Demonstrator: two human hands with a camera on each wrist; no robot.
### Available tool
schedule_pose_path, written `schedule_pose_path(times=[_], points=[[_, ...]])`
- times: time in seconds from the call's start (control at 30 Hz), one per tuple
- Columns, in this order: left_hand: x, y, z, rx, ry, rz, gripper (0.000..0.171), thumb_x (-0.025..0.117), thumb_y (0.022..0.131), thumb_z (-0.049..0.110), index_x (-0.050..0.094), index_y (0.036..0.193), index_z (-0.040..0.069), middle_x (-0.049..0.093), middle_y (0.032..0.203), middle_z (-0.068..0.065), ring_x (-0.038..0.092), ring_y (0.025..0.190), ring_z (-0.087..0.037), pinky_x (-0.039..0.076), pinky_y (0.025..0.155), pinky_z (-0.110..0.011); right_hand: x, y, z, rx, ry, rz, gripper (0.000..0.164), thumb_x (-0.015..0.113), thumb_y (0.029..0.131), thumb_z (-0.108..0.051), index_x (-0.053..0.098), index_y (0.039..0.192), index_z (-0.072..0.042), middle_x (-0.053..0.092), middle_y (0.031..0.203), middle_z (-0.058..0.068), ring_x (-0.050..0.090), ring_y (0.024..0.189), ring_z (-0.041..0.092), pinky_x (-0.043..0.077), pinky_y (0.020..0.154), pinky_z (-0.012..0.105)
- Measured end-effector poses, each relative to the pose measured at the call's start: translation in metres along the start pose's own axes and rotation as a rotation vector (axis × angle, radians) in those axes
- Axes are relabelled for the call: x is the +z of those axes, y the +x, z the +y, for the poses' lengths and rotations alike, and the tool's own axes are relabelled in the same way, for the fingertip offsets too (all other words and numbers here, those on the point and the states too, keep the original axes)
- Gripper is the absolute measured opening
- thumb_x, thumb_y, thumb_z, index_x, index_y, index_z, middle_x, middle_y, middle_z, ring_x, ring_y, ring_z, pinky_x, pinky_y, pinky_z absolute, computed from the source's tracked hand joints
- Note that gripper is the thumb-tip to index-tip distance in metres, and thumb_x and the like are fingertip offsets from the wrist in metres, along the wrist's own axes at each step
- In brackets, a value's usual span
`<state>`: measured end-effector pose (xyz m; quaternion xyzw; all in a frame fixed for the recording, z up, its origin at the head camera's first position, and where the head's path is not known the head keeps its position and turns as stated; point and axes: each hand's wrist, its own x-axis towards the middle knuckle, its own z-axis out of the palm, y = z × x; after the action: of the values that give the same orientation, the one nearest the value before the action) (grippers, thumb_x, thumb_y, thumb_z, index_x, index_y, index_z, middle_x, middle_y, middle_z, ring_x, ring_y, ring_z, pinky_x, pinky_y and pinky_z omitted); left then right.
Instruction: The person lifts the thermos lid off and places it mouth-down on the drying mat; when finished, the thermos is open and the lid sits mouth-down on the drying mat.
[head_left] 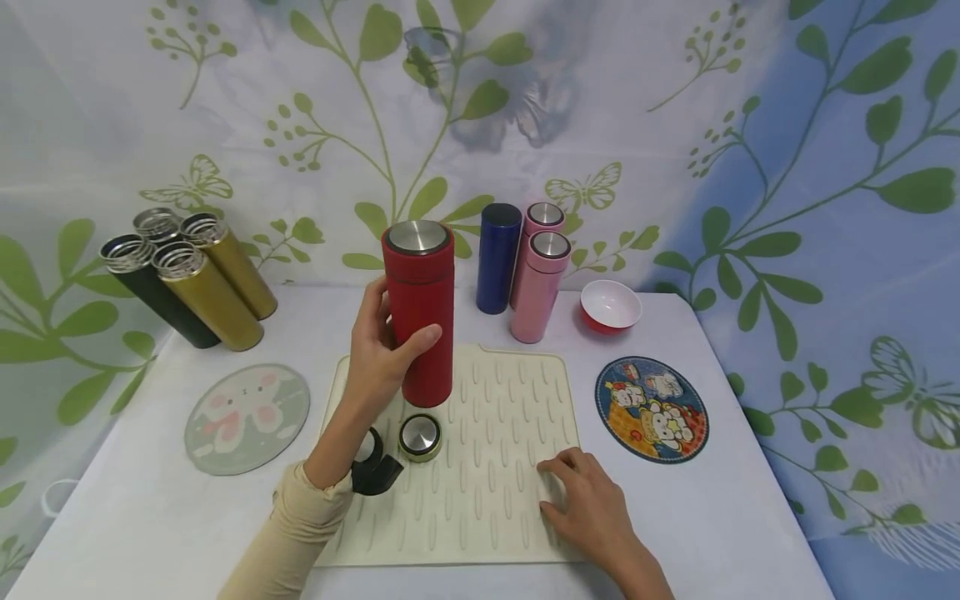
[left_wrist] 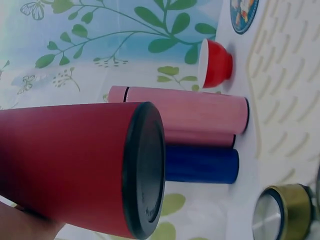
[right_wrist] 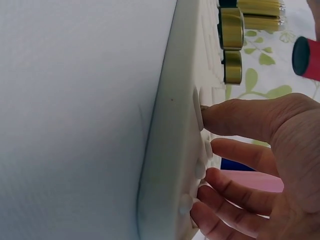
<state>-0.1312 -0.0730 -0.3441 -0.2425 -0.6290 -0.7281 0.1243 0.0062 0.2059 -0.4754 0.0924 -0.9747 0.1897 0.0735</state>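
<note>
My left hand (head_left: 378, 350) grips a red thermos bottle (head_left: 427, 333) with a steel-topped lid, thumb across its front. The bottle stands upright and raised over the cream ribbed mat (head_left: 517, 500); its dark base (left_wrist: 145, 170) faces the left wrist view. Below it on the mat sits a gold-rimmed bottle lid (head_left: 420, 437). A second lid (head_left: 367, 446) is partly hidden by the left wrist and a black piece there. My right hand (head_left: 588, 504) rests at the mat's right side, fingers relaxed and fingertips (right_wrist: 212, 117) on the ribs, holding nothing.
At the back left, gold bottles (head_left: 213, 296) and dark green ones stand without lids. A blue bottle (head_left: 498, 258), pink bottles (head_left: 540, 292) and a red-and-white bowl (head_left: 610, 307) stand at the back right. Round mats, one pale (head_left: 247, 419) and one colourful (head_left: 652, 410), flank the ribbed mat.
</note>
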Motion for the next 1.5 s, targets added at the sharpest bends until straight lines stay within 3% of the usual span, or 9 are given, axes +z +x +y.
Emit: schedule_pose_path(times=[0.37,0.53,0.73,0.83,1.03,1.13,1.3,1.5], points=[[-0.025,-0.038,0.016,-0.052,0.130,-0.050,0.075,0.075,0.083,0.001,0.043,0.148,0.020,0.061,0.129,-0.009,0.061,0.110,-0.031,0.055,0.087,-0.039,0.000,0.004,-0.006,0.015,0.021,-0.025,0.045,0.094,0.065,-0.025,0.075,0.105,-0.022,0.056,0.103,-0.008,0.052,0.092,0.010,0.052,0.069,0.032],[-0.032,-0.055,0.021,-0.015,0.312,-0.068,0.080,0.085,0.076,0.003,0.048,0.144,0.023,0.062,0.126,0.000,0.060,0.111,-0.024,0.054,0.086,-0.037,-0.004,0.005,-0.010,0.013,0.028,-0.054,0.043,0.093,0.067,-0.026,0.075,0.106,-0.021,0.057,0.102,-0.008,0.054,0.094,0.011,0.052,0.071,0.034],[-0.038,-0.075,0.023,0.045,0.507,-0.165,0.084,0.091,0.071,0.011,0.050,0.144,0.021,0.060,0.132,0.004,0.057,0.116,-0.018,0.055,0.086,-0.039,-0.017,0.008,-0.015,0.070,0.097,-0.121,0.039,0.088,0.074,-0.028,0.073,0.109,-0.019,0.062,0.103,-0.007,0.060,0.100,0.016,0.052,0.082,0.042],[-0.041,-0.083,0.025,0.068,0.587,-0.217,0.084,0.092,0.071,0.014,0.050,0.144,0.020,0.059,0.134,0.003,0.056,0.117,-0.018,0.056,0.085,-0.041,-0.024,0.011,-0.017,0.097,0.170,-0.146,0.038,0.086,0.078,-0.027,0.072,0.112,-0.018,0.066,0.105,-0.006,0.062,0.101,0.018,0.051,0.085,0.043],[-0.047,-0.094,0.028,0.128,0.755,-0.289,0.083,0.093,0.069,0.020,0.053,0.142,0.022,0.059,0.132,0.003,0.056,0.118,-0.018,0.055,0.086,-0.045,-0.042,0.022,-0.028,0.074,0.461,-0.163,0.038,0.080,0.086,-0.027,0.068,0.121,-0.017,0.069,0.109,-0.002,0.066,0.098,0.021,0.056,0.074,0.033],[-0.048,-0.098,0.027,0.160,0.829,-0.318,0.080,0.092,0.071,0.024,0.054,0.142,0.023,0.059,0.132,0.003,0.055,0.118,-0.017,0.055,0.087,-0.045,-0.053,0.029,-0.042,0.043,0.574,-0.158,0.042,0.079,0.088,-0.033,0.064,0.126,-0.023,0.068,0.108,-0.005,0.067,0.095,0.017,0.056,0.071,0.029],[-0.047,-0.105,0.023,0.223,0.940,-0.347,0.080,0.091,0.070,0.027,0.055,0.141,0.023,0.060,0.130,0.002,0.057,0.116,-0.019,0.052,0.087,-0.047,-0.066,0.043,-0.073,-0.010,0.759,-0.175,0.055,0.078,0.089,-0.030,0.054,0.138,-0.029,0.066,0.112,-0.004,0.068,0.094,0.015,0.058,0.068,0.033],[-0.046,-0.112,0.017,0.239,1.032,-0.345,0.083,0.093,0.068,0.030,0.056,0.141,0.025,0.059,0.129,0.001,0.055,0.116,-0.020,0.051,0.090,-0.046,-0.065,0.058,-0.102,-0.032,0.844,-0.203,0.059,0.076,0.090,-0.031,0.049,0.142,-0.027,0.063,0.117,0.002,0.066,0.090,0.022,0.058,0.057,0.037]])
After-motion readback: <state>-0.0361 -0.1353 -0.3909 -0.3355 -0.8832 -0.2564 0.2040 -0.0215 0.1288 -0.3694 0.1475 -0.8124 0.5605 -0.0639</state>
